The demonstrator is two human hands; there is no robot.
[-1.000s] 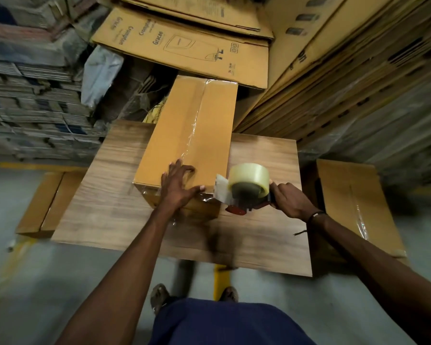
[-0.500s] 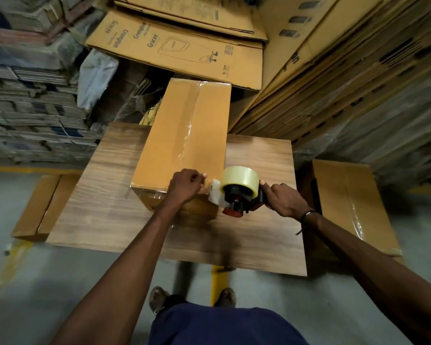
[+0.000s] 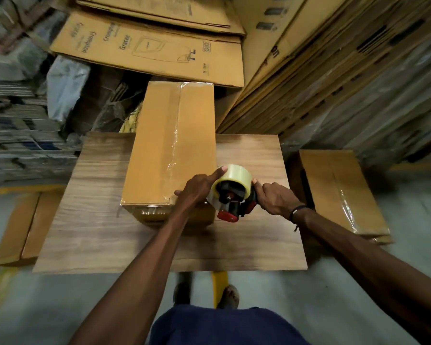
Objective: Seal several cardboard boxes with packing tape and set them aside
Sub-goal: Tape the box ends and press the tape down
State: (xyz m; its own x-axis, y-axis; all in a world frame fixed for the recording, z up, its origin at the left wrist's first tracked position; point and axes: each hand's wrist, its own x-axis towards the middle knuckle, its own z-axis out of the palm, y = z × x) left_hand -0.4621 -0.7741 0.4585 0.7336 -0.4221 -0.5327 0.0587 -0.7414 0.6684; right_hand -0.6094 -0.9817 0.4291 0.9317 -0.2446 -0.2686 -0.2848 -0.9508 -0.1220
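Observation:
A long cardboard box [image 3: 159, 150] lies on the wooden table [image 3: 97, 220], with clear tape along its top seam and over its near end. My right hand [image 3: 274, 197] grips the handle of a red and black tape dispenser [image 3: 232, 197] that carries a roll of clear tape, held at the box's near right corner. My left hand [image 3: 197, 190] rests at that corner, with its index finger stretched onto the tape roll and a strip of tape running under the fingers.
A taped flat box [image 3: 341, 192] lies on the floor to the right of the table, and another flat box [image 3: 20, 230] to the left. Stacks of flattened cartons [image 3: 149, 51] lean behind and to the right. My feet stand under the table's near edge.
My left hand left the box's near end and moved right onto the tape roll. The dispenser tilted and stayed at the box's near right corner.

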